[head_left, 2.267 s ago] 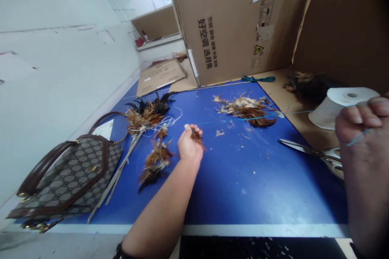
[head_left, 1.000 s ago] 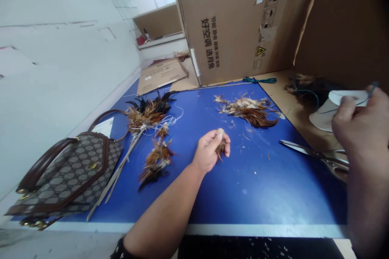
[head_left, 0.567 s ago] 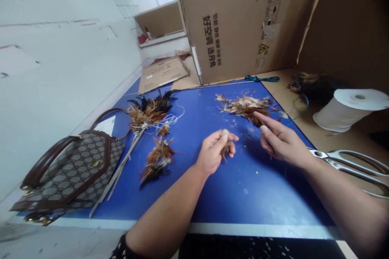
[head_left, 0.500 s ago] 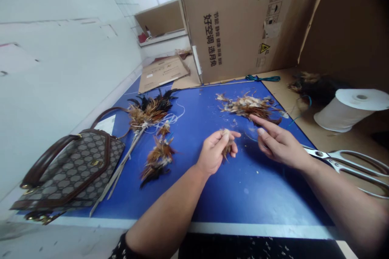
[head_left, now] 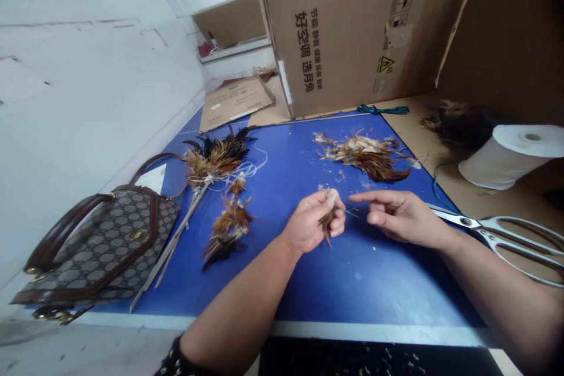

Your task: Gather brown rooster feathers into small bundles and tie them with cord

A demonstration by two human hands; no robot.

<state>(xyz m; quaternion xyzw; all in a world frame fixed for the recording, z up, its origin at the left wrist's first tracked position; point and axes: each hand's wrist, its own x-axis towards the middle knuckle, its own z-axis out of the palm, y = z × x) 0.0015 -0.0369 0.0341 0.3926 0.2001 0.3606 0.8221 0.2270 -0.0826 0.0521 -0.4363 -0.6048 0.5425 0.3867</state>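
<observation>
My left hand (head_left: pixel 314 220) is closed around a small bunch of brown feathers (head_left: pixel 326 225), with pale fluffy ends at the top and darker tips hanging below the fingers. A thin teal thread (head_left: pixel 351 212) runs from the bunch toward my right hand (head_left: pixel 403 217). That hand is just to the right, its index finger stretched toward the bunch and its other fingers curled against the thumb, where the thread appears to be held. Beyond the hands lies a loose pile of brown and cream feathers (head_left: pixel 363 155) on the blue table mat (head_left: pixel 282 161).
White-handled scissors (head_left: pixel 493 232) lie by my right wrist, near a large white spool (head_left: pixel 497 158). Small feather bunches (head_left: pixel 227 226) lie left of my hands. Farther left are a feather bundle on sticks (head_left: pixel 215 158) and a patterned handbag (head_left: pixel 114 241). A big carton (head_left: pixel 348 41) stands behind.
My right index finger has moved away from the feather pile, down and left toward the bunch. My left hand still holds the feathers at nearly the same place.
</observation>
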